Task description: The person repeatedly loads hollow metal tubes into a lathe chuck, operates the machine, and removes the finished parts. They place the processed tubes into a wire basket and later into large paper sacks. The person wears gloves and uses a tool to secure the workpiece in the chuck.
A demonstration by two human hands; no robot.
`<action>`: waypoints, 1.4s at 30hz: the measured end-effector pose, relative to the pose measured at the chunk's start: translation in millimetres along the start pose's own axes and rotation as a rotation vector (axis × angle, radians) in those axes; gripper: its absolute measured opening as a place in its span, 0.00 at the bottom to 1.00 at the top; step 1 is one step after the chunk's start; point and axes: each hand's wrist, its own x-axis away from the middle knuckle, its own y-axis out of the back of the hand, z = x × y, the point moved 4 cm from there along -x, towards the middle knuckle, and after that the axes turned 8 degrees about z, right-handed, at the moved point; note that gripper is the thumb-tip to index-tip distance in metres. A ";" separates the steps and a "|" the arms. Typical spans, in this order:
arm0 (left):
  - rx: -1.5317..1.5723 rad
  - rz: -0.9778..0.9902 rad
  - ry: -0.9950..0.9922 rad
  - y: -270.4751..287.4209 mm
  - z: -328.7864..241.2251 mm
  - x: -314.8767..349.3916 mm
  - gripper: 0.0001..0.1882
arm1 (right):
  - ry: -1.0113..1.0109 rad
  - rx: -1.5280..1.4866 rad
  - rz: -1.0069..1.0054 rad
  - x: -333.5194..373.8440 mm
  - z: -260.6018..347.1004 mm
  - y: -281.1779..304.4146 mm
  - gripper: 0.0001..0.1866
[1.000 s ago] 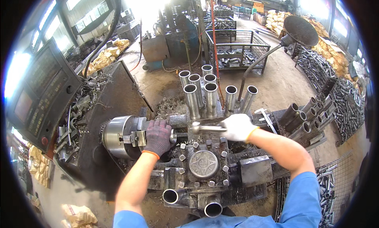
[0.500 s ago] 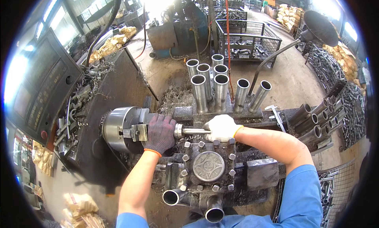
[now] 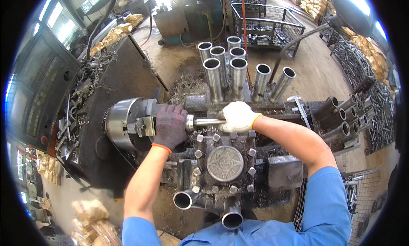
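Observation:
My left hand (image 3: pixel 171 125), in a dark glove with an orange cuff, is closed over a metal piece beside the jaws of the lathe chuck (image 3: pixel 123 123). Its palm and fingers hide most of that piece; a ringed steel collar (image 3: pixel 190 123) shows at its right side. From the collar a bright steel rod (image 3: pixel 208 122) runs level to the right. My right hand (image 3: pixel 239 117), in a white glove, is wrapped round the rod's right end, which it hides. Just below the rod sits the square tool post (image 3: pixel 225 163) with bolts round its edge.
Several steel tubes (image 3: pixel 237 82) stand upright behind the tool post, with a caliper (image 3: pixel 300 111) to their right. More tubes (image 3: pixel 341 128) lie stacked at the right. Two tubular holders (image 3: pixel 232 218) jut toward me. A lamp (image 3: pixel 347 16) overhangs the far right; metal shavings (image 3: pixel 187 86) lie behind the chuck.
The whole scene has shifted upward in the picture as the view tilted. Both hands keep their places on the metal piece and the rod.

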 end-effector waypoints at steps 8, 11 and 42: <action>0.005 0.063 0.023 -0.9 -1.5 2.0 0.25 | -0.057 0.061 -0.013 -1.3 0.7 3.5 0.24; 0.013 0.083 0.027 -1.5 -0.4 -0.5 0.25 | -0.065 0.037 0.028 -0.6 2.0 2.0 0.24; 0.037 0.042 0.038 3.6 -4.2 0.6 0.21 | -0.329 0.051 0.065 158.5 -106.8 18.1 0.26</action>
